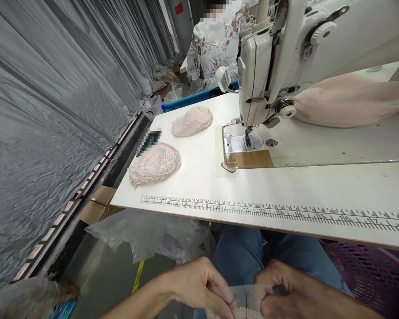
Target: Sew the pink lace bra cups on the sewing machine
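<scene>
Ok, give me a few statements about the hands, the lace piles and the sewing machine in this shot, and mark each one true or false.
1. Both hands are down below the table edge, over the lap. True: the left hand and the right hand pinch a pale lace piece there.
2. Three lace stacks lie on the table. False: there are two, the near lace stack and the far lace stack.
3. Fabric lies under the needle of the sewing machine. False: the plate under the needle is bare.
4. A printed ruler runs along the front edge of the table. True.
5. A purple basket sits at the right, below the table. True.
</scene>
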{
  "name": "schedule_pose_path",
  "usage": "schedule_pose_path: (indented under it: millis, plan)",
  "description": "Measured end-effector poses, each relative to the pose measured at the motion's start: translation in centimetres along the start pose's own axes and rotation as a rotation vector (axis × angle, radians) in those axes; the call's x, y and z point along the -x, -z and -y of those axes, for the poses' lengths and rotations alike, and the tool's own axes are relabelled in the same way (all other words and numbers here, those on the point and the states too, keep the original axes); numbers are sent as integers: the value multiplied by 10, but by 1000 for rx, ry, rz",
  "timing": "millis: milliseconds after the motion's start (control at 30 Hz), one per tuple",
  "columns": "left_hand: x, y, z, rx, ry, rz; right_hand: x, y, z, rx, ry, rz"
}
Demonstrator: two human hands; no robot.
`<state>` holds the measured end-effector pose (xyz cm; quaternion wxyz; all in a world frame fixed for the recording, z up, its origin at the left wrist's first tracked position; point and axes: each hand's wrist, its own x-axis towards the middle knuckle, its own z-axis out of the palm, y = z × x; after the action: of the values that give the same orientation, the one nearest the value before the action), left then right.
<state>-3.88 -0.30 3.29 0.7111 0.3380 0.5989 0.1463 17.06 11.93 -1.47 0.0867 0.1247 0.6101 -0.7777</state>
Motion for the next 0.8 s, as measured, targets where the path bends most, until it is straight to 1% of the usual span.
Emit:
schedule_pose_path:
  millis: [100,200,300,533,633,700,800]
  plan:
    - [1,1,3,3,-18,-2,-1,1,3,0,14,30]
    - [1,0,4,3,-33,-13,0,0,6,10,12,8]
    - [1,-1,2,17,-14,-19,1,0,9,4,13,-9]
    - [1,-2,3,60,12,-34,-2,2,8,-8,9,20]
    - [2,-2,4,31,-7,-32,-2,1,6,41,15,17]
    - [4,-2,3,-12,-50,-47,0,-1,6,90,23,-2]
    - [10,-5,0,-144,-118,-104,7,-6,5,247,37,-54]
